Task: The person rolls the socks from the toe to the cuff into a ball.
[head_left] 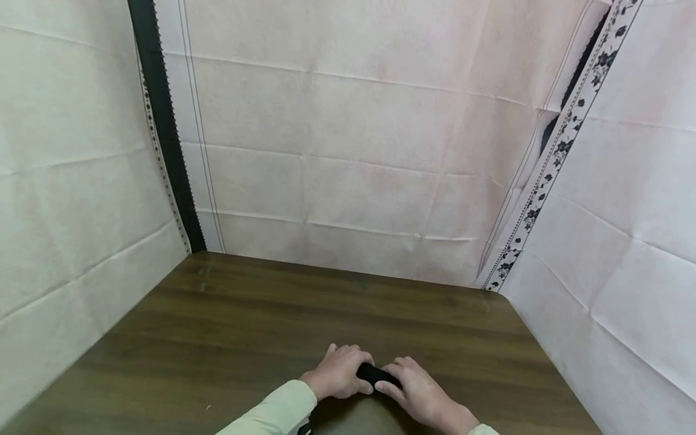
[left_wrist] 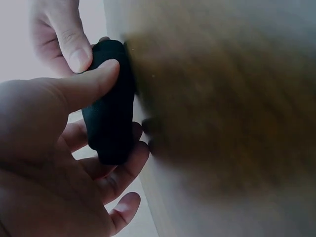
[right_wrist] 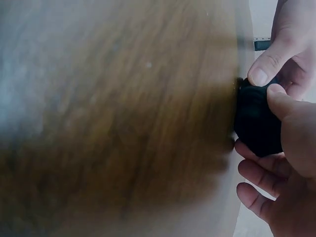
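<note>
A small black bundle (head_left: 375, 374), soft-looking like rolled cloth, is held between both hands low in the head view. My left hand (head_left: 339, 371) grips its left end, thumb on the near side and fingers behind. The right hand (head_left: 418, 391) pinches the other end. In the left wrist view the black bundle (left_wrist: 109, 118) looks long and rounded, with the left thumb pressed along it. The right wrist view shows both thumbs side by side on the bundle (right_wrist: 259, 121), and the right fingers curl underneath. Its far side is hidden by the hands.
A brown wood-grain table (head_left: 244, 326) spreads beneath the hands. Pale creased cloth hangs as a back wall (head_left: 348, 151), a left wall (head_left: 70, 181) and a right wall (head_left: 625, 229). Dark strips and a floral border run down the corners. A tiny pale speck (head_left: 208, 407) lies at the front left.
</note>
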Motion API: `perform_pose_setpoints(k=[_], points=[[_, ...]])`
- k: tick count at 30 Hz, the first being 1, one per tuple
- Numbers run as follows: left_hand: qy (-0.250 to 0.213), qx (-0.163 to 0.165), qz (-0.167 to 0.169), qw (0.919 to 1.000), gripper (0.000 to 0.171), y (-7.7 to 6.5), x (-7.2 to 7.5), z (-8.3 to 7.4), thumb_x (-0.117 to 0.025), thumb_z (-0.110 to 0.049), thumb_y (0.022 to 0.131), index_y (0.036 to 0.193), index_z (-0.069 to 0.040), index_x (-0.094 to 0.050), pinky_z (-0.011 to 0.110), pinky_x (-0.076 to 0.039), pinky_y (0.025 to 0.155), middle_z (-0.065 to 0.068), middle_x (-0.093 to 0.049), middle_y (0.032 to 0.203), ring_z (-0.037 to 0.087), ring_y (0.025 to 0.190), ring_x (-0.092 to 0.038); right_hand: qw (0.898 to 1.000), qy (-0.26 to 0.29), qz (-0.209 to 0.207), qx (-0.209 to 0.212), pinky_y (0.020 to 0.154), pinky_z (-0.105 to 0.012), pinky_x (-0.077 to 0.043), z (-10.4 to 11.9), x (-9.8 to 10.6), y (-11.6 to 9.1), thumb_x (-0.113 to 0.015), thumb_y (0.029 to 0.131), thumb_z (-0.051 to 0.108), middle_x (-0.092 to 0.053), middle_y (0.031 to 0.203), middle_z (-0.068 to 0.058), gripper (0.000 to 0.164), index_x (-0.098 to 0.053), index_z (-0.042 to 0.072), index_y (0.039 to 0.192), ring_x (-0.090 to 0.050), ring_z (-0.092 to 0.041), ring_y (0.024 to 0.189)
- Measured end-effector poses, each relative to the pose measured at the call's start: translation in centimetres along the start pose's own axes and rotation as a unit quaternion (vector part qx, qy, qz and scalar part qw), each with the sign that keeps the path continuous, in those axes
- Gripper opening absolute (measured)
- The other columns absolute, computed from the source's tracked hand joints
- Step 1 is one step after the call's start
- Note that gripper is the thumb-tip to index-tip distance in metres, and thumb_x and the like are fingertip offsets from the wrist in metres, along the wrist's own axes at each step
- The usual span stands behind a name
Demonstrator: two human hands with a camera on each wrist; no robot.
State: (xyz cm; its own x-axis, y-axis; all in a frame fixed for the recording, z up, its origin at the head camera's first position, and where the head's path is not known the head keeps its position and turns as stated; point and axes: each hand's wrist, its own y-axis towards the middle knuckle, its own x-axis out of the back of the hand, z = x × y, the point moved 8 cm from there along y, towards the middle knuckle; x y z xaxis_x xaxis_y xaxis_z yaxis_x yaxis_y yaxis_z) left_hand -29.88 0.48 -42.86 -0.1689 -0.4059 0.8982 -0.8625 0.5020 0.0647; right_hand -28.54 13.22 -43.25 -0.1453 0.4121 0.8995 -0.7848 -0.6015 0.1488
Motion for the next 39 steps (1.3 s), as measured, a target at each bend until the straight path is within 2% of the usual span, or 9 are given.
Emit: perform_pose_setpoints(k=[4, 9, 14, 17, 20, 26, 31, 35, 39], points=[[0.003, -0.008, 0.005, 1.0, 0.024, 0.0, 0.1, 0.0, -0.082, -0.034, 0.084, 0.103, -0.025, -0.072, 0.038, -0.034, 0.082, -0.013, -0.063, 0.094, 0.007, 0.087, -0.056, 0.999, 0.036, 0.012, -0.018, 0.073, -0.03, -0.046, -0.2, -0.1, -0.1, -0.062, 0.096, 0.051, -0.061, 0.102, 0.013, 0.038, -0.072, 0.018, 0.112, -0.052, -0.008, 0.091], [-0.027, -0.006, 0.003, 0.9996, 0.027, -0.2, 0.4, 0.2, -0.082, -0.033, 0.085, 0.109, -0.024, -0.072, 0.037, -0.032, 0.082, -0.013, -0.063, 0.097, 0.008, 0.089, -0.056, 0.994, 0.104, 0.013, -0.032, 0.071, -0.028, -0.046, -0.2, -0.1, 0.1, -0.065, 0.097, 0.044, -0.062, 0.101, 0.009, 0.029, -0.071, 0.018, 0.108, -0.055, -0.009, 0.086], [-0.059, 0.0, -0.054, 0.9968, 0.038, -0.7, 1.6, -0.3, -0.083, -0.033, 0.084, 0.115, -0.022, -0.063, 0.04, -0.033, 0.088, -0.007, -0.056, 0.111, 0.016, 0.103, -0.051, 0.985, 0.163, -0.001, -0.063, 0.062, -0.025, -0.045, -0.3, 0.3, 0.1, -0.063, 0.1, 0.038, -0.06, 0.091, 0.004, 0.027, -0.069, 0.013, 0.107, -0.055, -0.01, 0.073], [-0.06, 0.001, -0.098, 0.9934, 0.04, -1.0, 2.4, -0.6, -0.086, -0.035, 0.081, 0.105, -0.023, -0.055, 0.04, -0.033, 0.086, -0.004, -0.049, 0.115, 0.018, 0.103, -0.044, 0.983, 0.171, -0.025, -0.068, 0.055, -0.024, -0.044, -0.1, 0.7, 0.2, -0.063, 0.1, 0.038, -0.059, 0.082, 0.004, 0.029, -0.068, 0.01, 0.106, -0.052, -0.007, 0.063], [-0.054, 0.005, -0.131, 0.9899, 0.043, -1.3, 3.0, -0.8, -0.088, -0.037, 0.078, 0.092, -0.025, -0.05, 0.037, -0.03, 0.081, -0.005, -0.044, 0.108, 0.016, 0.094, -0.039, 0.981, 0.17, -0.055, -0.069, 0.049, -0.023, -0.043, 0.0, 1.2, 0.4, -0.064, 0.099, 0.039, -0.059, 0.075, 0.005, 0.031, -0.069, 0.009, 0.104, -0.049, -0.004, 0.055], [-0.016, 0.004, -0.179, 0.9838, 0.034, -1.5, 3.6, -1.1, -0.086, -0.039, 0.079, 0.079, -0.027, -0.055, 0.035, -0.03, 0.078, -0.01, -0.046, 0.089, 0.011, 0.084, -0.04, 0.975, 0.17, -0.106, -0.094, 0.043, -0.022, -0.038, 0.0, 1.9, 0.5, -0.065, 0.097, 0.043, -0.055, 0.067, 0.007, 0.028, -0.072, 0.015, 0.1, -0.042, -0.003, 0.047], [-0.028, 0.0, -0.196, 0.9801, 0.022, -1.6, 3.9, -1.1, -0.084, -0.035, 0.083, 0.08, -0.028, -0.063, 0.036, -0.033, 0.08, -0.013, -0.052, 0.081, 0.005, 0.076, -0.045, 0.97, 0.164, -0.142, -0.112, 0.043, -0.022, -0.036, -0.1, 2.4, 0.3, -0.067, 0.095, 0.044, -0.053, 0.065, 0.008, 0.025, -0.074, 0.02, 0.098, -0.04, -0.004, 0.046], [-0.056, 0.001, -0.206, 0.977, 0.013, -1.9, 4.1, -0.8, -0.08, -0.031, 0.087, 0.084, -0.028, -0.068, 0.036, -0.035, 0.08, -0.018, -0.054, 0.078, 0.001, 0.073, -0.049, 0.967, 0.168, -0.148, -0.121, 0.047, -0.022, -0.038, -0.2, 2.4, 0.3, -0.067, 0.095, 0.044, -0.06, 0.073, 0.008, 0.025, -0.075, 0.021, 0.1, -0.043, -0.005, 0.051], [-0.068, -0.01, -0.226, 0.9718, 0.003, -2.1, 4.4, -0.7, -0.076, -0.023, 0.092, 0.093, -0.023, -0.073, 0.034, -0.038, 0.079, -0.022, -0.061, 0.078, 0.0, 0.072, -0.053, 0.964, 0.182, -0.147, -0.125, 0.05, -0.023, -0.039, -0.3, 2.3, 0.4, -0.067, 0.095, 0.045, -0.065, 0.081, 0.006, 0.029, -0.076, 0.018, 0.102, -0.044, -0.008, 0.056]])
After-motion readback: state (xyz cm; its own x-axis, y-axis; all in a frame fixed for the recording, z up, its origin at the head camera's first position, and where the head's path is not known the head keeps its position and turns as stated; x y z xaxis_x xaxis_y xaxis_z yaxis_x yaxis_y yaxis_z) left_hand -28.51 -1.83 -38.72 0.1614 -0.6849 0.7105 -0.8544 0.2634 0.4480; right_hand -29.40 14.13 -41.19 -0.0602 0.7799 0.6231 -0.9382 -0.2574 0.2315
